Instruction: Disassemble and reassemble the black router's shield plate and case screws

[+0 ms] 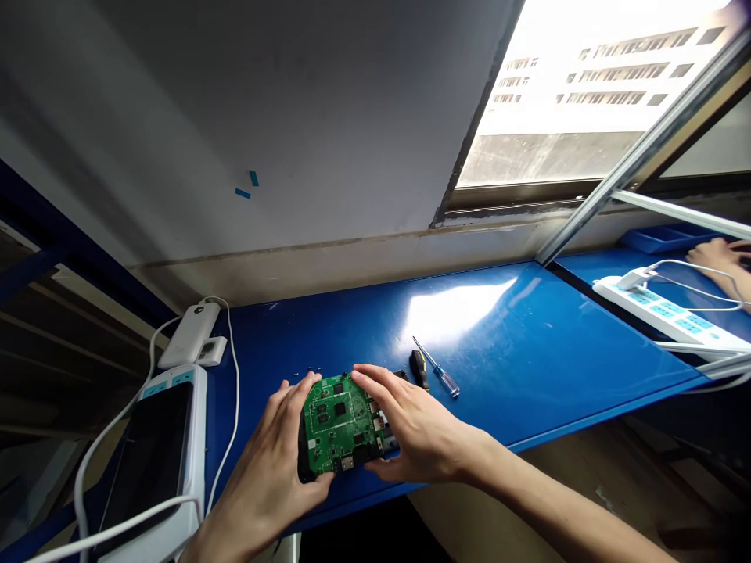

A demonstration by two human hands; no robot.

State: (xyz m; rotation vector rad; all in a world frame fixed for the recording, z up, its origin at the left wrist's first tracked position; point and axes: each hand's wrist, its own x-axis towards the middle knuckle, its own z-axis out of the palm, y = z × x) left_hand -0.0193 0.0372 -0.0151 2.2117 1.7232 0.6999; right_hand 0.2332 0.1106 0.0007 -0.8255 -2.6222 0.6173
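A green circuit board (337, 418) is between my two hands near the table's front edge, with chips on its face and metal ports along its right and lower sides. My left hand (275, 450) grips its left side, thumb at the lower corner and fingers along the upper left. From the right, my right hand (414, 426) holds the other side, fingertips at the top edge and thumb below. Dark casing shows at the board's left edge; whether the board is seated in it, I cannot tell. Several small dark screws (311, 369) lie just beyond.
A screwdriver with a clear blue handle (447, 381) and a black-and-yellow handled tool (418, 367) lie right of the board. At left are a white power strip (199, 422) with a black phone (149, 453) on it, a white power bank (188, 335) and cables. Another person's hand (719, 262) is far right.
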